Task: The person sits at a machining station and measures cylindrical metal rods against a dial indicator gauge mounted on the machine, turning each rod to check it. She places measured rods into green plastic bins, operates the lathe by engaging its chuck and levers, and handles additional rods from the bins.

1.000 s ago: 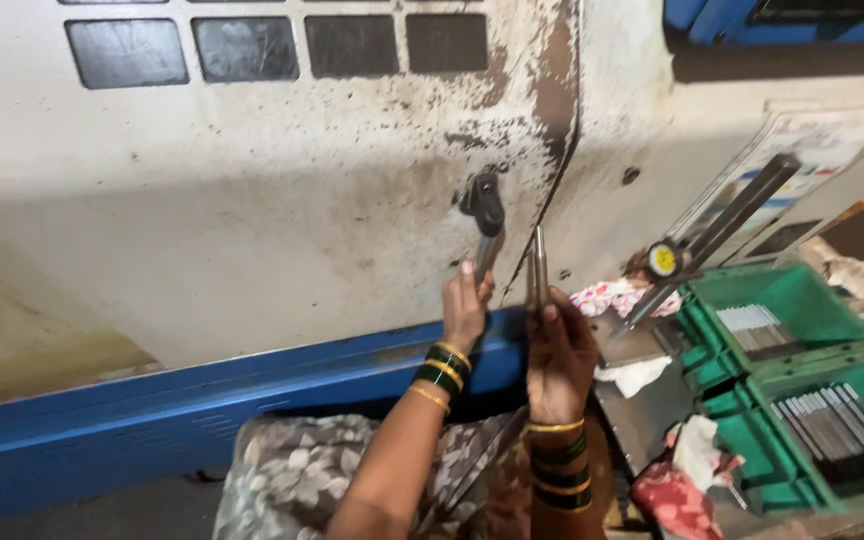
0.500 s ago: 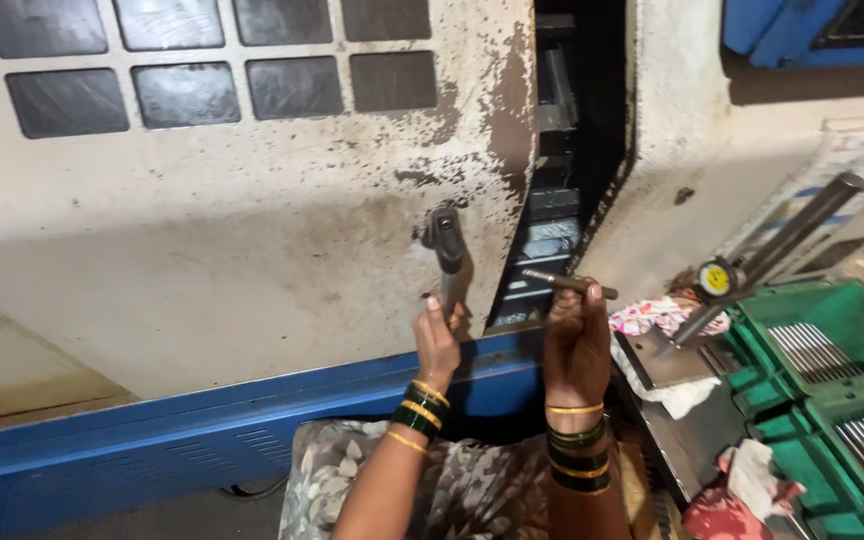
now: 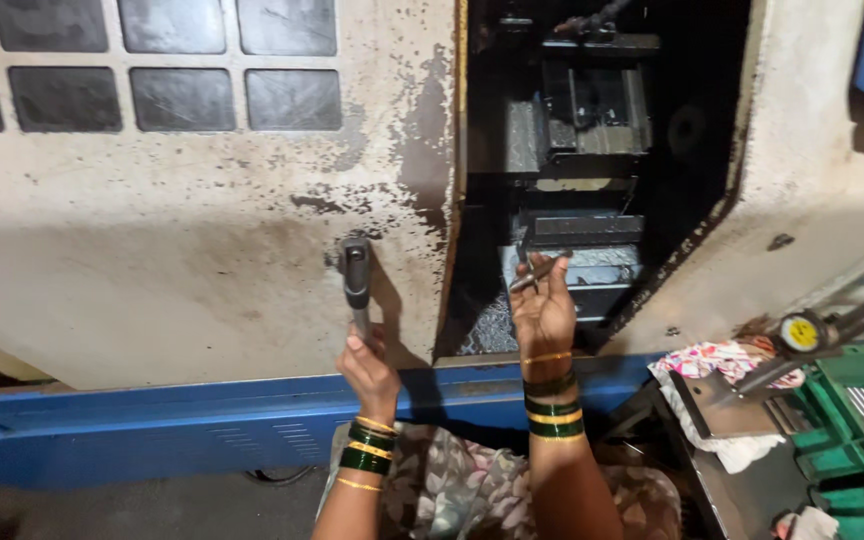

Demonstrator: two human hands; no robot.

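Gripping low on the dark door handle [image 3: 356, 285] of the worn cream sliding door [image 3: 202, 240], my left hand [image 3: 367, 365] is closed around its shaft, while my right hand [image 3: 544, 312] pinches a thin metal rod [image 3: 537, 272] at the machine's open bay. By my judgement the rod is light, stiff and perhaps oily, best held near its middle, and the door heavy on its track. Beyond, the black fixture [image 3: 582, 130] sinks into shadow, its details unreadable.

Two hands [image 3: 370, 372], perhaps seven window panes [image 3: 292, 98]
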